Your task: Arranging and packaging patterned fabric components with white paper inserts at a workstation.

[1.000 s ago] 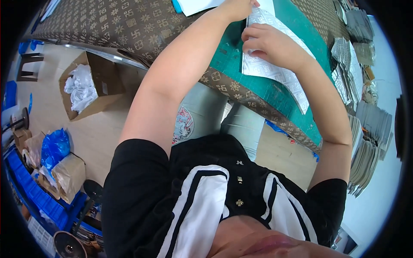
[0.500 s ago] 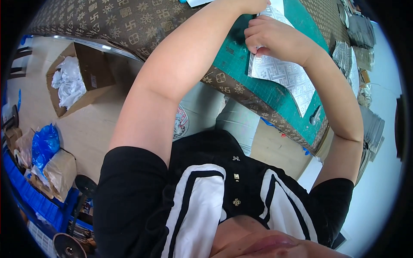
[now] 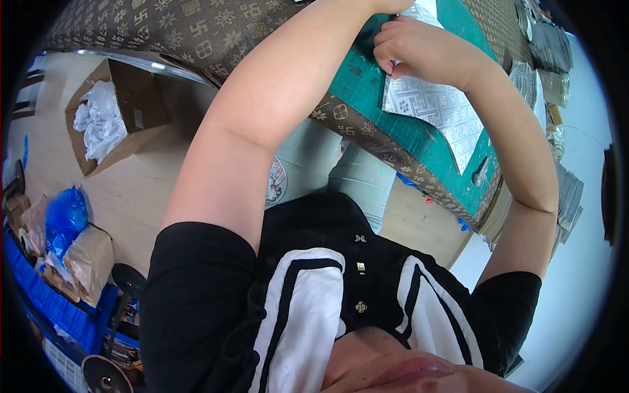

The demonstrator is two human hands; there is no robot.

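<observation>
A silver-white sheet (image 3: 436, 111) with a raised geometric pattern lies on the green cutting mat (image 3: 413, 141). Its near edge is curved, and its right end tapers to a point. My right hand (image 3: 429, 52) rests over the sheet with fingers curled, thumb and fingertips closed on its left edge. Beyond it, my left hand (image 3: 394, 5) reaches to the sheet's far part; the top of the picture cuts off its fingers. A small grey-handled tool (image 3: 481, 171), perhaps a cutter, lies on the mat near the sheet's pointed end.
A brown patterned cloth (image 3: 177, 33) covers the table under the mat. An open cardboard box (image 3: 141, 124) holding white plastic stands on the floor at left, with a blue bag (image 3: 65, 219) nearer me. Stacks of grey sheets (image 3: 569, 196) stand at right.
The view has shifted slightly. My right hand's fingertips have moved a little along the sheet's left edge. A white piece and a blue item at the top have mostly left the picture.
</observation>
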